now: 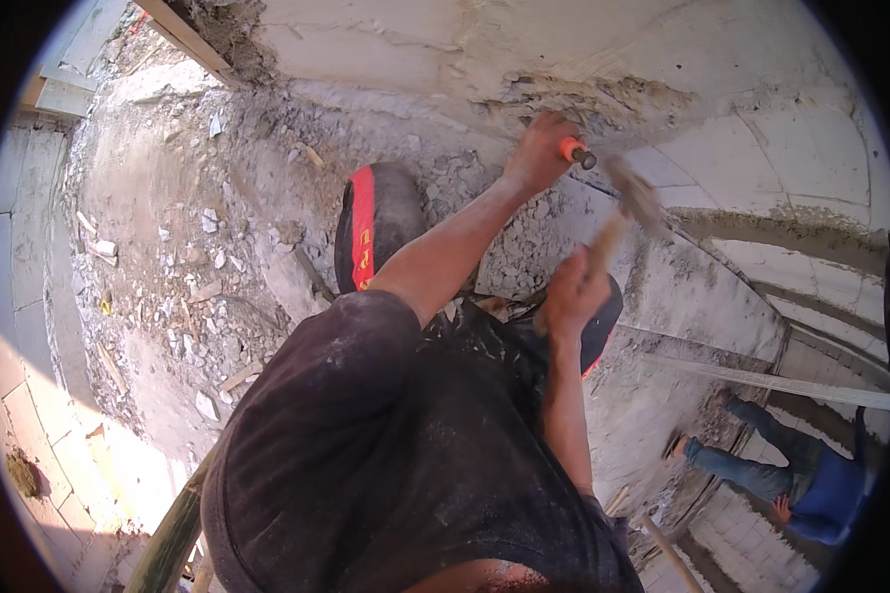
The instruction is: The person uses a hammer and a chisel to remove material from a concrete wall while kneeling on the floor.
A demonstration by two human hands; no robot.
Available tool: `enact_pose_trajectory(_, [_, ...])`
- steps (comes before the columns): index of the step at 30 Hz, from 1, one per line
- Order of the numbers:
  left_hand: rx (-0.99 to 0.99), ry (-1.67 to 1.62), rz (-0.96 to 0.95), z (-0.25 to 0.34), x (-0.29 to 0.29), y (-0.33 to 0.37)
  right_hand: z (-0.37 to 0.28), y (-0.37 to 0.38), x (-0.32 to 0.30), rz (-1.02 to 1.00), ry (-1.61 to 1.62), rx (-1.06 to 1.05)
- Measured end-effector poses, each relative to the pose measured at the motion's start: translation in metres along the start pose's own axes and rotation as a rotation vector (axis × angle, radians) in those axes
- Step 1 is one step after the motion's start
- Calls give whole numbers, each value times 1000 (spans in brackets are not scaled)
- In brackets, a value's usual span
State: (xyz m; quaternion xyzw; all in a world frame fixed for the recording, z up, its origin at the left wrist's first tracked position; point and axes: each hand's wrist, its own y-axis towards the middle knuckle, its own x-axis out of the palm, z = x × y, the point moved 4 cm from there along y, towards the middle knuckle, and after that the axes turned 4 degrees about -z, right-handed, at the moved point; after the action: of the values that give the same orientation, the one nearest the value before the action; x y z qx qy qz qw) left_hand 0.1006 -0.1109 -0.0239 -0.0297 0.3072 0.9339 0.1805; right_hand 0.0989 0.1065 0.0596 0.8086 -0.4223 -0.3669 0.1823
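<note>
My left hand (542, 156) is closed around a chisel with an orange grip (570, 148), held near the foot of the pale wall. The chisel's dark metal striking end (585, 159) points toward the right, and its tip is hidden by my hand and the wall. In my right hand (575, 295) is a hammer, gripped by its wooden handle (606, 242). The hammer head (633, 190), blurred by motion, is just right of the chisel's end, apart from it. Beside my left hand, the wall has a rough chipped hollow (643, 96).
Broken rubble (208, 287) and wood scraps cover the ground to the left. A wooden board (183, 40) juts in at the upper left. At the lower right stands another person (811, 484) in blue, near block walls. A pale strip (781, 383) stretches across the right.
</note>
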Motion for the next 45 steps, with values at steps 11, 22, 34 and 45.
enact_pose_trajectory(11, [-55, 22, -3, 1, -2, 2, -40, 33, -37, 224, 770, 174])
enact_pose_trajectory(22, [-38, 57, 40, -1, 1, 5, -59, 44, -39, 36, 474, 210])
enact_pose_trajectory(34, [-38, 16, 46, -8, 1, 2, -16, 27, -28, -234, 267, 480])
enact_pose_trajectory(45, [-56, 67, 22, -4, 4, -1, 25, -5, 9, -371, 147, 788])
